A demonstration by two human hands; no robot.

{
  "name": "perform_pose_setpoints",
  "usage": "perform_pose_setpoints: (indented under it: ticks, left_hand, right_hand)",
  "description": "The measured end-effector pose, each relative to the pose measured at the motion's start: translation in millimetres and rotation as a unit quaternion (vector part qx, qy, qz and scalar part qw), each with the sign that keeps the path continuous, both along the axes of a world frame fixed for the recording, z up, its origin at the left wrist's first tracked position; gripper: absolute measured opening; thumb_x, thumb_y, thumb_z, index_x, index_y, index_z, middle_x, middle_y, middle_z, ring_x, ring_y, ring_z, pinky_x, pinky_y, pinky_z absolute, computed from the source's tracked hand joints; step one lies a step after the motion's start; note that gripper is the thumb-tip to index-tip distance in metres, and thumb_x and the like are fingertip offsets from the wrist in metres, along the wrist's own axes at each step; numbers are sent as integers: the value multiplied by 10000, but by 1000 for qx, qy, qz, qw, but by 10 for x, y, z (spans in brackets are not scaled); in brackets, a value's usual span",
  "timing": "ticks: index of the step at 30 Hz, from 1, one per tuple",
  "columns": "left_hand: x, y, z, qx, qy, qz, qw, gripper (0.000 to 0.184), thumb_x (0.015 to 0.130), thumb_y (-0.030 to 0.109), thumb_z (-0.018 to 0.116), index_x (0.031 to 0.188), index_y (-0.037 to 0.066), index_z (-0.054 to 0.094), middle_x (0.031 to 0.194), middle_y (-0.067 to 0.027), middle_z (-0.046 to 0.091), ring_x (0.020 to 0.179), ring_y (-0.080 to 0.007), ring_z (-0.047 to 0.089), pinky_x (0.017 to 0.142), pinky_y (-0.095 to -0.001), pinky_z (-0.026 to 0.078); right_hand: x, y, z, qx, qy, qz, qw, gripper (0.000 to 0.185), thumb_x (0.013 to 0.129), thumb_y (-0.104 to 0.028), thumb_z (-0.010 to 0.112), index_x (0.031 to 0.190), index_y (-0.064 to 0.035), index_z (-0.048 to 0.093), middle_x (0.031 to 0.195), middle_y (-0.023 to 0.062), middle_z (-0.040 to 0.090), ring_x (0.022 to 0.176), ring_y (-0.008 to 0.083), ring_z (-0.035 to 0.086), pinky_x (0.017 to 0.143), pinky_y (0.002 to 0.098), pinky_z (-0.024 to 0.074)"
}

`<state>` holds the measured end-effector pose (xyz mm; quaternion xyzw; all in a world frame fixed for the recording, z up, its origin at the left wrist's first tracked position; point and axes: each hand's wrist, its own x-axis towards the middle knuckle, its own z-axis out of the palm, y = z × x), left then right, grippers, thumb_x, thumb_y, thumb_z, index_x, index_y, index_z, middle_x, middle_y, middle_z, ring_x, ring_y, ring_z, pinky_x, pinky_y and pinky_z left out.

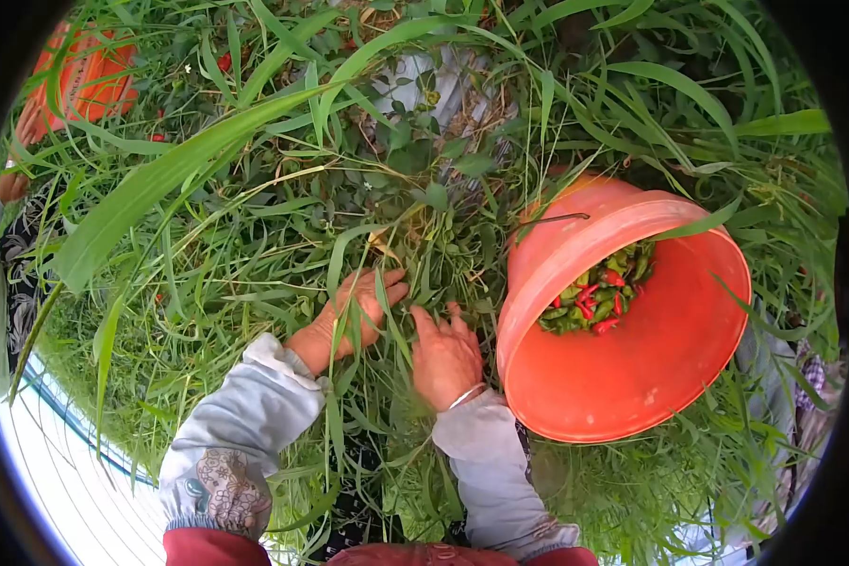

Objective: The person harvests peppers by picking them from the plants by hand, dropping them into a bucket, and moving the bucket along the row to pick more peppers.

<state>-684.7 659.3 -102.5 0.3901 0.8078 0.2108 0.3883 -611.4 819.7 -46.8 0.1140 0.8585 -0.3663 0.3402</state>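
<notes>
Low among grass and leafy plants, my left hand (pixel 360 307) has its fingers stretched toward the right, spread a little, with nothing visible in them. Just right of it, my right hand (pixel 446 357) reaches into the leaves; its fingertips are partly hidden by foliage, and what they hold, if anything, does not show. A bracelet circles the right wrist. To the right of my right hand, an orange-red bucket (pixel 623 377) lies tilted with its mouth facing me. Green and red peppers (pixel 599 300) are gathered inside it. Leafy plants (pixel 434 198) stand just beyond both hands.
At the upper left, another person's hand (pixel 30 123) is beside an orange container (pixel 94 75). Long grass blades (pixel 198 160) cross the view in front of the plants. Pale sheeting (pixel 443 80) shows through the leaves at the top. White material (pixel 75 472) lies at the lower left.
</notes>
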Motion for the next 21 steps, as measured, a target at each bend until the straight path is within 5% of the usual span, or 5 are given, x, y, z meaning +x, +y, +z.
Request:
perform_pose_setpoints:
  ticks: [4, 6, 13, 16, 21]
  left_hand:
    - [-458, 91, -58, -68, -130, 226, 963, 428, 695, 41, 585, 1115, 81, 512, 889, -128, 623, 813, -301, 608, 687, -384, 493]
    - [-581, 217, -200, -43, 21, 165, 985, 392, 701, 65, 599, 1086, 83, 527, 904, -108, 611, 740, -282, 607, 586, -351, 499]
    - [-382, 570, -764, -156, 56, -39, 985, 372, 757, 154, 522, 1103, 18, 508, 1112, -126, 552, 1109, -305, 454, 974, -426, 304]
    - [-161, 435, -673, -139, 177, -41, 974, 399, 753, 115, 493, 1138, 9, 481, 1134, -136, 540, 1123, -315, 441, 971, -409, 312]
    - [-309, 370, -408, -168, 68, -70, 981, 378, 682, 44, 506, 1060, 20, 517, 1095, -132, 546, 1064, -326, 460, 946, -413, 332]
  right_hand:
    - [15, 7, 14, 1, -4, 23, 1000, 427, 743, -51, 473, 1167, -32, 520, 827, 166, 633, 1056, 367, 488, 830, 435, 411]
    - [13, 21, 16, 10, -4, 22, 1000, 419, 743, -44, 467, 1157, -26, 532, 840, 164, 632, 1029, 354, 500, 813, 427, 418]
    - [96, -28, -29, -34, -1, 13, 999, 371, 775, -121, 549, 1140, -51, 544, 799, 145, 625, 906, 316, 540, 801, 433, 407]
    - [120, -56, -11, -51, 9, -14, 999, 354, 779, -119, 541, 1126, -49, 549, 799, 144, 623, 876, 296, 552, 783, 424, 418]
    - [147, 4, -6, -109, -19, -27, 993, 325, 784, -120, 535, 1099, -43, 548, 787, 143, 620, 825, 301, 565, 758, 413, 435]
